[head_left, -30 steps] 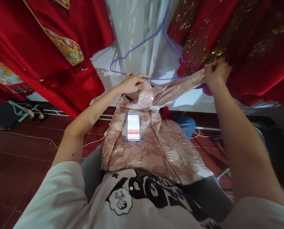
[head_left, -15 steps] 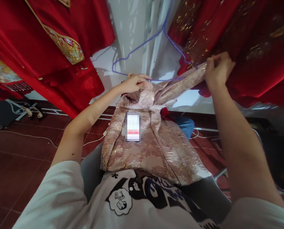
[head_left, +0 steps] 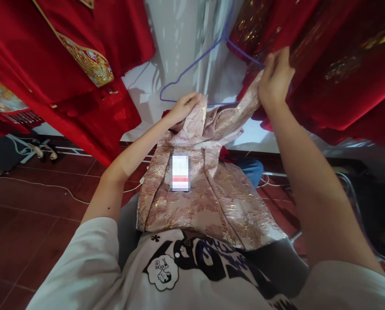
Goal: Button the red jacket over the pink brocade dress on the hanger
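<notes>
A pink and gold brocade garment (head_left: 192,206) lies across my lap, with a blurred white and red tag (head_left: 180,172) on its front. My left hand (head_left: 187,105) pinches the upper edge of the garment near its collar. Higher and to the right, my right hand (head_left: 274,79) is closed on a raised end of the same fabric, beside the right arm of a purple wire hanger (head_left: 192,66). The hanger is upright behind the garment's top, its lower bar partly hidden by the fabric.
Red embroidered garments (head_left: 115,99) hang at the left, and more red ones (head_left: 324,86) at the right. A white cable (head_left: 50,184) crosses the tiled floor (head_left: 24,224). Shoes (head_left: 53,154) stand by a metal rack at the far left. Blue denim (head_left: 252,170) shows behind the garment.
My right hand has moved up and left with the fabric end. My left hand has risen slightly, lifting the collar area. The hanger has shifted a little to the right and its tilt has changed.
</notes>
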`<action>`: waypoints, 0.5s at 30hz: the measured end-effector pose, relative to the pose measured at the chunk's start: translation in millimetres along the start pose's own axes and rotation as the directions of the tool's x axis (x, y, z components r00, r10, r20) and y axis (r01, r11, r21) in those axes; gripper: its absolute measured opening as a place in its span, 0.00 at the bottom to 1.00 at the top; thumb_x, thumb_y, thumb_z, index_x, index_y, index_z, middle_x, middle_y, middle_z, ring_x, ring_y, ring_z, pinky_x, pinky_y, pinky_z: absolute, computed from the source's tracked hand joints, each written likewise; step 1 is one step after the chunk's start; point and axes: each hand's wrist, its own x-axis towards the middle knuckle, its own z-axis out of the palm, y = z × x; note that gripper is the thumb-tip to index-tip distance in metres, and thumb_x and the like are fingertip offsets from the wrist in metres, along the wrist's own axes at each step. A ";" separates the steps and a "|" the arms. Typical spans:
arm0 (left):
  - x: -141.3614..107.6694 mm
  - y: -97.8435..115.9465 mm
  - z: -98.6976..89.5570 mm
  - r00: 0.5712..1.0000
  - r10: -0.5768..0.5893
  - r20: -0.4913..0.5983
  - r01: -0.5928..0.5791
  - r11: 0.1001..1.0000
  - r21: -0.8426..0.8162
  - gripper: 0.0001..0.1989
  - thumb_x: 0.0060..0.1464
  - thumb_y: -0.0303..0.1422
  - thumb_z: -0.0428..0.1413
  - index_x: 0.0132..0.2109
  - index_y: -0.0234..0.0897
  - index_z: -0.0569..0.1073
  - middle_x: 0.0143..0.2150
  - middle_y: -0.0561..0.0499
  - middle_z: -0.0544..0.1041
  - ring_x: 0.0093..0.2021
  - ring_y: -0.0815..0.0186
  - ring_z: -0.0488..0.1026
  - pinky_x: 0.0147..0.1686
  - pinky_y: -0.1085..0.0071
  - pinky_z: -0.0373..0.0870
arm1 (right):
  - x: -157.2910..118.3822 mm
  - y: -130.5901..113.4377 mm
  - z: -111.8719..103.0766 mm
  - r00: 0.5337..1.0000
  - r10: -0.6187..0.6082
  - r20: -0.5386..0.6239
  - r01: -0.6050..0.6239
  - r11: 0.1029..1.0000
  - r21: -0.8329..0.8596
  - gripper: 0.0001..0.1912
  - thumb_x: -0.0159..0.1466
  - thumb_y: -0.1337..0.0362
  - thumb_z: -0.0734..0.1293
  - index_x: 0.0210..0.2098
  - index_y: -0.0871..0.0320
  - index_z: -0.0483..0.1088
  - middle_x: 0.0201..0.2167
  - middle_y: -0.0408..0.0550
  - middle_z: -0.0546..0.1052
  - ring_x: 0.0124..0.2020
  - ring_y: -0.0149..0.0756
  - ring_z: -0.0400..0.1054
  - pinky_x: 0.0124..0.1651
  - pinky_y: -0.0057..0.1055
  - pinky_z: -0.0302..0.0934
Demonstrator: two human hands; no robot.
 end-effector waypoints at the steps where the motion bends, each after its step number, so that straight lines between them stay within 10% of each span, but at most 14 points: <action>1: -0.7 -3.0 -4.2 0.997 -0.027 -0.070 0.031 0.998 0.056 0.27 0.74 0.58 0.50 0.58 0.43 0.80 0.55 0.45 0.83 0.67 0.49 0.74 0.69 0.52 0.67 | -2.0 1.1 -0.8 1.000 -0.023 0.004 0.023 1.000 0.000 0.14 0.82 0.63 0.53 0.56 0.48 0.68 0.57 0.52 0.81 0.57 0.42 0.76 0.62 0.38 0.64; 10: -35.1 -64.5 -49.3 0.765 -0.312 -0.563 0.431 0.898 0.088 0.16 0.76 0.46 0.49 0.50 0.44 0.76 0.60 0.41 0.78 0.72 0.48 0.67 0.74 0.46 0.60 | -5.1 2.2 -5.6 0.998 -0.063 0.029 0.062 0.997 0.048 0.10 0.80 0.58 0.59 0.46 0.49 0.70 0.51 0.53 0.82 0.52 0.42 0.76 0.60 0.36 0.64; 15: -41.3 -87.5 -58.4 0.691 -0.402 -0.600 0.459 0.886 -0.064 0.13 0.76 0.40 0.50 0.42 0.42 0.74 0.53 0.44 0.83 0.68 0.48 0.73 0.70 0.45 0.65 | -3.4 6.0 -4.0 0.998 -0.031 0.049 0.029 0.999 0.033 0.10 0.79 0.54 0.58 0.46 0.43 0.69 0.53 0.47 0.82 0.54 0.43 0.75 0.62 0.41 0.64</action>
